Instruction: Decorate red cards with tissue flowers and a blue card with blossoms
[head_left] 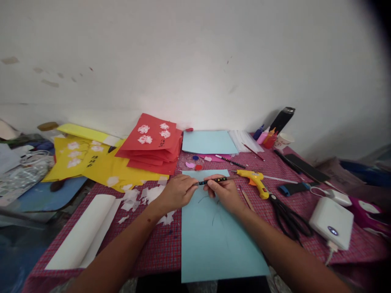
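Observation:
A slim black pen (219,179) with small pale and yellow marks lies level between both hands. My left hand (179,192) pinches its left end, and the fingers cover the tip. Around the barrel, the thumb and fingers of my right hand (225,194) are closed. Both hands are above a light blue sheet (210,252), which bears several thin dark strokes below the right hand. A second dark patterned pen (230,161) with a white end lies beyond the sheet.
Torn white paper scraps (131,199) and a rolled white sheet (82,232) lie left. Red cards (149,156) and yellow cards (106,165) with blossoms are behind. At right are a yellow glue gun (255,179), black scissors (284,215) and a white power bank (331,224).

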Demonstrator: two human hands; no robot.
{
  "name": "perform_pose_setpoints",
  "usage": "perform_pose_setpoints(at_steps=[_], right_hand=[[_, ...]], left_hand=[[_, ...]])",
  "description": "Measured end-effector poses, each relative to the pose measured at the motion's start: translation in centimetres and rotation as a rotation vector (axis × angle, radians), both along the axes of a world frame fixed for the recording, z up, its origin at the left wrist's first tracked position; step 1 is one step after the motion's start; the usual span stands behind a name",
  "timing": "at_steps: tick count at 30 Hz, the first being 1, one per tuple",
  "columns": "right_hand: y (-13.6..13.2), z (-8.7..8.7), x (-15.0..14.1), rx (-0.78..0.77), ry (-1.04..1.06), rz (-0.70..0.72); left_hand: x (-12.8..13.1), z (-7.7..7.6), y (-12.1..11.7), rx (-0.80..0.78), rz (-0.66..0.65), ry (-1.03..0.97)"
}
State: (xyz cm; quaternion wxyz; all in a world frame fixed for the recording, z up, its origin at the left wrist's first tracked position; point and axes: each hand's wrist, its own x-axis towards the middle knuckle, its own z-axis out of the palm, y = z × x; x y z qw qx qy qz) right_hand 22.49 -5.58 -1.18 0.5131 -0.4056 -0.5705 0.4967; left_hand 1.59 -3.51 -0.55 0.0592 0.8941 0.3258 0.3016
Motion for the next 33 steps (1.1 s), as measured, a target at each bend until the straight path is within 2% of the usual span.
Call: perform_pose_setpoints(at_steps=[6,11,14,18,23,29,33], right_hand=[[1.0,-0.1,1.4,0.046,0.114,-0.050],[1.8,0.8,2.9,0.134,0.180,-0.291],[2.1,1.1,3.8,0.179,0.142,-0.400],[2.4,1.0,4.6,0.153,0.028,-0.376],[3.3,-0.2,5.0,0.111,-0.169,-0.379],[4.6,-2.2,5.8,0.311,-0.594,-0.400],[4.8,-2.9,6.0,0.336,-0.728,-0.412]], left_hand=[[-0.5,-0.1,0.8,-0.042,0.057,-0.023],[-1.0,0.1,1.3,-0.094,0.134,-0.237],[-1.2,0.4,1.6,-0.092,0.105,-0.375],[-1.2,0.4,1.9,-0.159,0.100,-0.491],[-1.3,0.4,2.0,-0.334,0.236,-0.646],[-1.4,0.4,2.3,-0.575,0.328,-0.906],[-1.5,0.3,2.8,-0.632,0.324,-1.061]])
